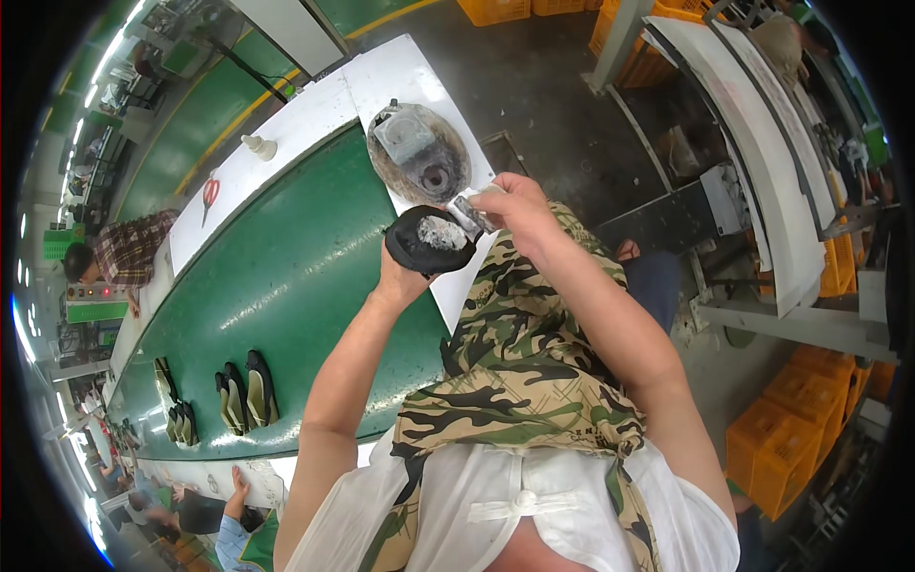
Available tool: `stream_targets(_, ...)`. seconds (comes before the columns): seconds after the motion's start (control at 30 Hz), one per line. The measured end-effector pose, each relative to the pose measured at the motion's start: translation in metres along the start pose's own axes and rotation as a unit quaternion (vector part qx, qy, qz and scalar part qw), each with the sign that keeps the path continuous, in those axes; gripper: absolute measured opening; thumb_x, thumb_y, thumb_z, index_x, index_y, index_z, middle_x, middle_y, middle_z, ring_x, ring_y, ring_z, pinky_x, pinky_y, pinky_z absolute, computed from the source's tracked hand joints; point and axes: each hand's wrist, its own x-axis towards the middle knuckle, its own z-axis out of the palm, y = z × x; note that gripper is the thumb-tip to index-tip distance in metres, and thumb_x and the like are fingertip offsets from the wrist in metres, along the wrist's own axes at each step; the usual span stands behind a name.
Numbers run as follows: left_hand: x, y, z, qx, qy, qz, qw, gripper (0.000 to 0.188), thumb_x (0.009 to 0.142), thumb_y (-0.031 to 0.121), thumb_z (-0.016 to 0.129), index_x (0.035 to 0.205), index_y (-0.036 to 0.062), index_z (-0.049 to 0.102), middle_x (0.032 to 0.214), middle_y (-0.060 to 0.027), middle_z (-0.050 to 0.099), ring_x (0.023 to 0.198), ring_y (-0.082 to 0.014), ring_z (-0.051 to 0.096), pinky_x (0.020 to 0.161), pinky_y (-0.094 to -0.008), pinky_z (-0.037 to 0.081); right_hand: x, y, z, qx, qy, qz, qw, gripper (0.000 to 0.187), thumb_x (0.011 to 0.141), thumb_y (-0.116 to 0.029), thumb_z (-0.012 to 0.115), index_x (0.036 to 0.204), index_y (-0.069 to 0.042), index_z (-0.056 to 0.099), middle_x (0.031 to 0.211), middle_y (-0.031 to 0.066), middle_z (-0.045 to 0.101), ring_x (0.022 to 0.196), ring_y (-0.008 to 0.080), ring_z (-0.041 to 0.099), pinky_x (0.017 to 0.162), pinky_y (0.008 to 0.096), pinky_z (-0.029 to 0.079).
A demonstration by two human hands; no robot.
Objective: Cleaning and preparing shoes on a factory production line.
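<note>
Head view: the L hand [404, 280] is holding a black shoe [419, 250] w/ a pale patch, its fingers grasping from below, mostly hidden. The R hand [524, 212] is pinching a small gray-white thing [471, 212] right by the shoe; can't tell if they're touching. The shoe is hovering over the white worktop [419, 69], nr an oval tray [454, 143]. More shoes [258, 391] are sitting on the green belt [276, 276], well apart.
</note>
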Motion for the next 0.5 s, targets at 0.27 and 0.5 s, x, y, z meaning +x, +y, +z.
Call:
stream_targets(0.27, 0.01, 0.002, -0.005, -0.087, -0.057, -0.144, 0.984, 0.053, 0.056, 0.001, 0.084, 0.104, 0.0013, 0.062, 0.093, -0.0049, 0.07, 0.085, -0.0151, 0.066, 0.075, -0.0297, 0.054, 0.0, -0.036, 0.023, 0.041, -0.028, -0.048, 0.998, 0.019, 0.072, -0.006, 0.073, 0.082, -0.001, 0.058, 0.075, 0.0044, 0.06, 0.064, 0.0109, 0.056, 0.057, 0.0256, 0.044)
stream_targets(0.5, 0.022, 0.008, -0.024, -0.282, -0.222, -0.261, 0.896, 0.076, 0.055, 0.004, 0.083, 0.123, -0.0035, 0.05, 0.107, -0.0072, 0.063, 0.099, -0.0169, 0.059, 0.092, -0.0305, 0.046, 0.029, -0.052, 0.036, 0.074, -0.071, -0.176, 0.979, 0.016, 0.075, -0.003, 0.071, 0.079, -0.004, 0.056, 0.072, 0.0003, 0.057, 0.063, 0.0071, 0.052, 0.058, 0.0227, 0.041)
